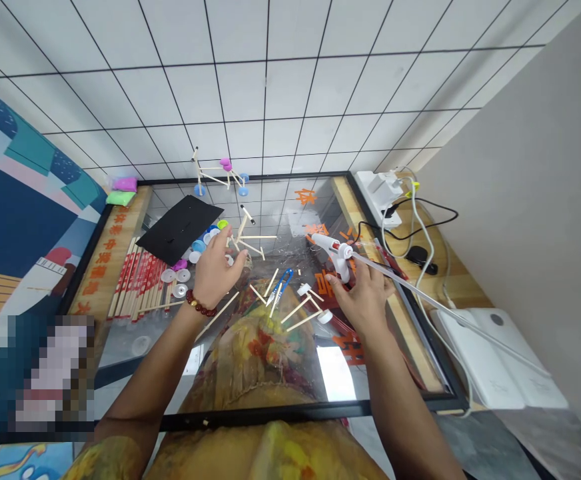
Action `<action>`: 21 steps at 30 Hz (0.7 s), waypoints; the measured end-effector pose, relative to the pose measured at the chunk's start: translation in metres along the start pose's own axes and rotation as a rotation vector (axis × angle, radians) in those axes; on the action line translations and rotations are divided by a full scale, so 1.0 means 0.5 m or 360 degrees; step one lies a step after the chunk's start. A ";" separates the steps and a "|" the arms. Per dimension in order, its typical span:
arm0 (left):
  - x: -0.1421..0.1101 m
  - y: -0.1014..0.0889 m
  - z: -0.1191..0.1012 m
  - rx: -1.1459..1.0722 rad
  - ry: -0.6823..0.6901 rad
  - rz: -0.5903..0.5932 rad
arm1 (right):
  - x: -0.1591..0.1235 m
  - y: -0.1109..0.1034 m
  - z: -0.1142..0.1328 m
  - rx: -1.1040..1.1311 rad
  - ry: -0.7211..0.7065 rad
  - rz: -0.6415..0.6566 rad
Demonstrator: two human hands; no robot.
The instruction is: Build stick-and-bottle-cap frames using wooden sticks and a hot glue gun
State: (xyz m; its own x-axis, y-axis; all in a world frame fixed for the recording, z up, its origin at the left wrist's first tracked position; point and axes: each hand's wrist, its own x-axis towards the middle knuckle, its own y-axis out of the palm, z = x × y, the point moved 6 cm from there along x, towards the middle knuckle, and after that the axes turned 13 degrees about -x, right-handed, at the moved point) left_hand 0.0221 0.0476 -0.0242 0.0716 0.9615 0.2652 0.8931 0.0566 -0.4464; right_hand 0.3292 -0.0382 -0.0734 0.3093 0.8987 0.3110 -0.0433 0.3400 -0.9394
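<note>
Left hand (218, 270) spreads its thumb; right hand (364, 299) curls by glue gun (338, 252).

Glossy glass tabletop (160, 360); matt black sheet (179, 230), perhaps paper; smooth white plastic glue gun (333, 250).

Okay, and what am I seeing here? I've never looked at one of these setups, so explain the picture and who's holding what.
There's no robot: these are a person's bare hands, seen in one picture from a camera worn on the head, looking forward and down. On the glass-topped table lie bottle caps, a black sheet, wrapped wooden sticks and small stick frames. The left hand is open beside the caps and looks empty. The right hand is at the handle of a white hot glue gun; I can't tell whether its grip is closed. A long, translucent glue stick trails from the gun's back.
</note>
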 end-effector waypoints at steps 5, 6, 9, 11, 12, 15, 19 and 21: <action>0.006 0.000 0.012 0.0052 0.0046 0.0040 | 0.000 0.004 -0.002 0.0010 0.0011 0.0020; 0.007 0.000 0.017 0.0033 0.0073 0.0023 | 0.000 0.003 -0.002 0.0010 0.0013 0.0023; 0.011 0.000 0.027 -0.0006 0.0144 -0.0062 | 0.000 0.001 0.000 0.0006 0.0022 0.0030; 0.011 -0.001 0.030 -0.0034 0.0173 -0.0090 | 0.001 0.001 0.002 0.0002 0.0023 0.0028; 0.011 -0.002 0.031 -0.0045 0.0180 -0.0090 | 0.001 0.002 0.002 -0.0001 0.0022 0.0027; 0.011 -0.003 0.034 -0.0033 0.0172 -0.0085 | 0.002 0.000 -0.002 -0.0007 0.0022 -0.0005; 0.012 -0.004 0.052 -0.0095 0.0049 -0.0089 | -0.003 -0.037 0.009 0.0118 -0.0072 -0.0221; 0.013 -0.004 0.061 -0.0168 -0.0035 -0.0087 | -0.011 -0.069 0.038 0.0228 -0.0210 -0.0286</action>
State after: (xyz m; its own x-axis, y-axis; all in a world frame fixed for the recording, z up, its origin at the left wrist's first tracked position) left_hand 0.0072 0.0618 -0.0479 0.0125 0.9635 0.2674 0.9373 0.0818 -0.3387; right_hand 0.3107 -0.0497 -0.0402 0.1983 0.8454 0.4960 -0.1360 0.5249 -0.8402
